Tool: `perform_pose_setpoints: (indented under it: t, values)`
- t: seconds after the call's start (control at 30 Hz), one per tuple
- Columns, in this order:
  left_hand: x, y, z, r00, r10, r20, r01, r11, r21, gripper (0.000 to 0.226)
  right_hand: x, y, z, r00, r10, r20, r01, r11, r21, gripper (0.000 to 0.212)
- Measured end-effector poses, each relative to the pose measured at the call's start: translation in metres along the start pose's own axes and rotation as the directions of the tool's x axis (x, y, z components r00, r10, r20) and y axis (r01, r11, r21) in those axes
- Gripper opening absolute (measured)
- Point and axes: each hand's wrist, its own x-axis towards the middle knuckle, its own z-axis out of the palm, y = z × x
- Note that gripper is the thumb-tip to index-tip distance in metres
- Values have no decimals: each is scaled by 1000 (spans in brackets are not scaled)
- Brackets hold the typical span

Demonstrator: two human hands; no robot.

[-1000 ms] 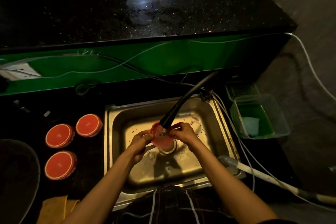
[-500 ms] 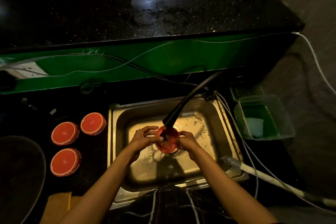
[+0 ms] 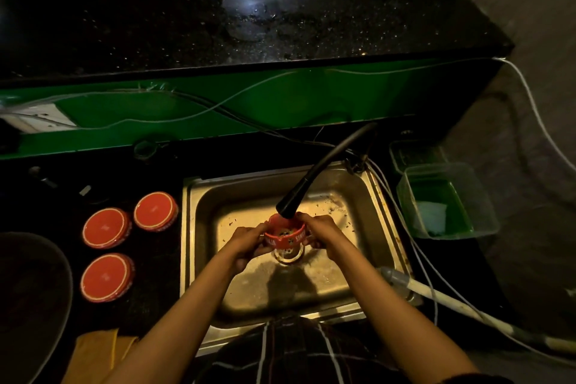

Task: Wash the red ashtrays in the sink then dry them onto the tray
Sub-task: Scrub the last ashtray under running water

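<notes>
I hold a red ashtray (image 3: 285, 238) with white lettering over the drain of the steel sink (image 3: 378, 196), just under the black tap nozzle (image 3: 288, 207). My left hand (image 3: 246, 243) grips its left rim and my right hand (image 3: 321, 232) grips its right rim. The ashtray sits upright with its bowl facing up and specks inside. Three more red ashtrays lie upside down on the dark counter left of the sink: one at the back (image 3: 156, 211), one beside it (image 3: 106, 227), one nearer me (image 3: 106, 277).
A dark round tray (image 3: 31, 305) lies at the far left, a yellow cloth (image 3: 93, 355) near the front edge. A clear tub (image 3: 448, 199) with green liquid stands right of the sink. White cables and a hose (image 3: 452, 305) run along the right side.
The ashtray has turned from tilted on its side to upright with the bowl up, and both hands shifted slightly with it under the nozzle.
</notes>
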Motion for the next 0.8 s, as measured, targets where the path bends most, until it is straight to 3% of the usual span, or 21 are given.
perform_pose_setpoints:
  t: [0.13, 0.23, 0.37, 0.47, 0.63, 0.8]
  values:
    - [-8, 0, -23, 1000, 13, -19, -15, 994, -107, 26, 9, -2, 20, 997, -25, 77, 31, 997, -77, 39]
    - [-12, 6, -37, 996, 65, -56, -68, 996, -57, 29, 7, 4, 34, 988, -15, 153, 20, 999, -36, 31]
    - [-12, 11, -43, 988, 154, -36, -151, 987, 61, 28, -1, 15, 34, 970, 31, 242, -49, 996, 69, 39]
    - [-9, 12, -40, 984, 179, 3, -178, 976, 122, 21, -16, 19, 21, 959, 24, 282, -52, 994, 93, 33]
    - [-3, 2, -20, 973, 191, 128, -210, 965, 158, 21, -33, 22, -2, 987, -58, 147, 47, 996, 75, 35]
    - [5, -12, 3, 974, 152, 168, -178, 972, 151, 40, -27, 24, -10, 958, -282, -58, 253, 921, -297, 36]
